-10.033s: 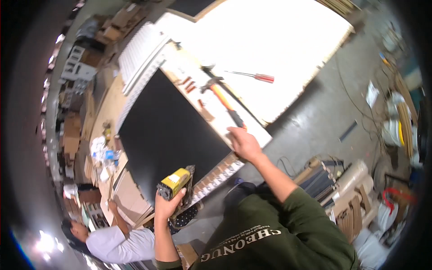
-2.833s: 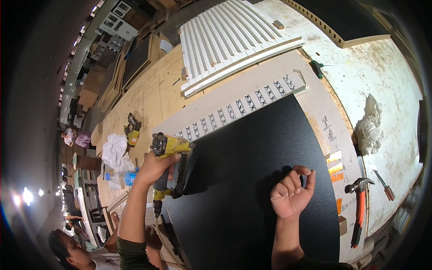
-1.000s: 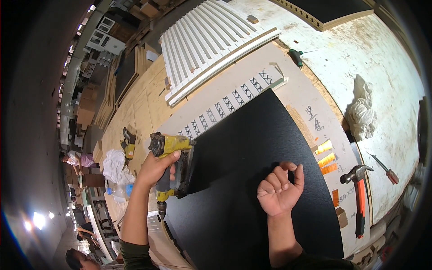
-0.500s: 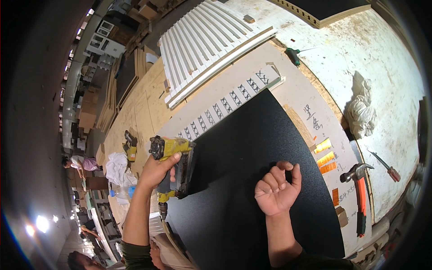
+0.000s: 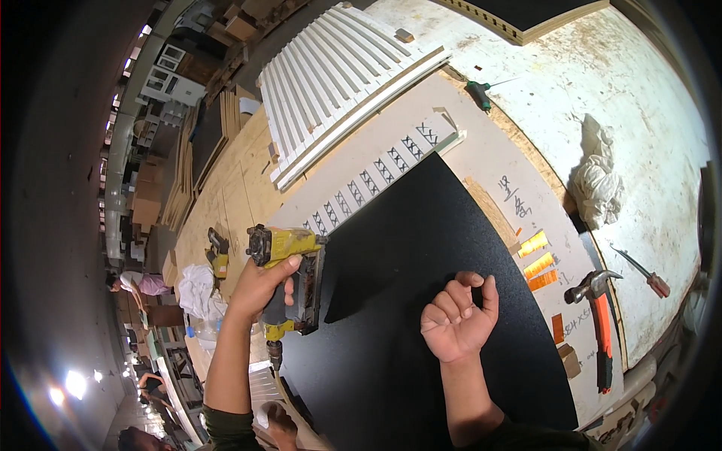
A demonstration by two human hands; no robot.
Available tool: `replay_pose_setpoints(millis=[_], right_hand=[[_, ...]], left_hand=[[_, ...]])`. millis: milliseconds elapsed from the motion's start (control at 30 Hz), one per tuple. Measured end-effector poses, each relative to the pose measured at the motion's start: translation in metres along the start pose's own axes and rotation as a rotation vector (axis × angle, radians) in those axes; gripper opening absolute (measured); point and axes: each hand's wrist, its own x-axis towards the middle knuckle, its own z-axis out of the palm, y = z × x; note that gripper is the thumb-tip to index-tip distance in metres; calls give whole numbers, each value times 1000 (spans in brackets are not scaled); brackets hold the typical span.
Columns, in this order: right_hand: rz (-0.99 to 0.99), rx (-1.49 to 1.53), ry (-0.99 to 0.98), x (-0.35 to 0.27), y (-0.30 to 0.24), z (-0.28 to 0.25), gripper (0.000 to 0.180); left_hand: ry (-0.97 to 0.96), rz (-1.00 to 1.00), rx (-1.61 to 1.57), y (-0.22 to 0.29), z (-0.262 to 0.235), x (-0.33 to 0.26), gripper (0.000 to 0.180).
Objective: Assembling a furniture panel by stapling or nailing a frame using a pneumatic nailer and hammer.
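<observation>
My left hand (image 5: pixel 259 289) is wrapped round the grip of a yellow and black air nail gun (image 5: pixel 289 242), which it holds over the left edge of a black panel (image 5: pixel 398 259). The gun's hose fitting hangs below the hand. Over the panel's right half, my right hand (image 5: pixel 459 319) is turned palm up with its fingers curled in and the thumb close to the index fingertip. What those fingers hold, if anything, is too small to make out. Along the panel's far edge runs a pale strip (image 5: pixel 368 183) with black crossed marks.
Beyond lies a stack of white slats (image 5: pixel 331 83). A claw hammer (image 5: pixel 602 323), orange strips (image 5: pixel 538 264), a screwdriver (image 5: pixel 656 284), a white cloth (image 5: pixel 598 188) and a green-handled tool (image 5: pixel 478 94) lie to the right. Another yellow tool (image 5: pixel 218 252) lies left. Other people are at the left.
My view has shifted slightly, so the bench things sit a little further left and down or up. Both hands keep nearly the same pose. A person's part at the lower left has moved.
</observation>
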Motion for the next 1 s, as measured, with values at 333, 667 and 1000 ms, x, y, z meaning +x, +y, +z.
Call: replay_pose_setpoints(millis=[333,667,1000], right_hand=[[-8,27,11,1,0,3,32],[-10,60,14,1,-1,4,32],[-16,71,-8,2,-2,3,35]], left_hand=[[-2,-82,79,-4,2,11,33],[-9,-78,105,1,6,9,38],[-50,-111,113,23,26,16,32]])
